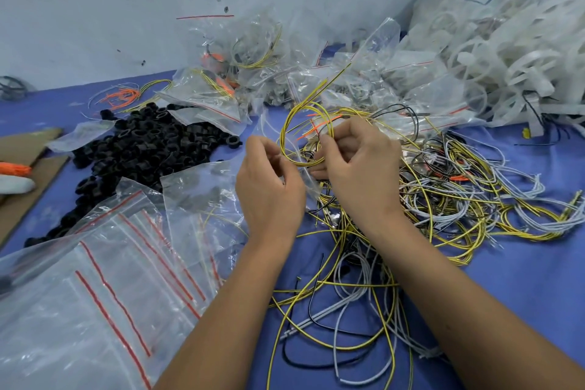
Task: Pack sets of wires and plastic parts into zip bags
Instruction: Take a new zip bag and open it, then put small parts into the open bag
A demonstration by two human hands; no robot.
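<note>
My left hand (269,180) and my right hand (357,165) meet at the middle of the blue table. Between them is a coil of yellow wires (292,127) with orange and black strands. My right hand pinches the coil at its right side. My left hand pinches the edge of a clear zip bag (304,174) just under the coil. The coil's lower part lies at the bag's mouth. Loose yellow, grey and black wires (443,199) sprawl to the right and in front. Black plastic rings (148,142) lie heaped at the left.
Empty zip bags with red strips (104,263) are piled at the front left. Filled bags (247,73) are heaped at the back against the wall. White plastic parts (506,51) in a big bag fill the back right. Cardboard (28,174) lies at the left edge.
</note>
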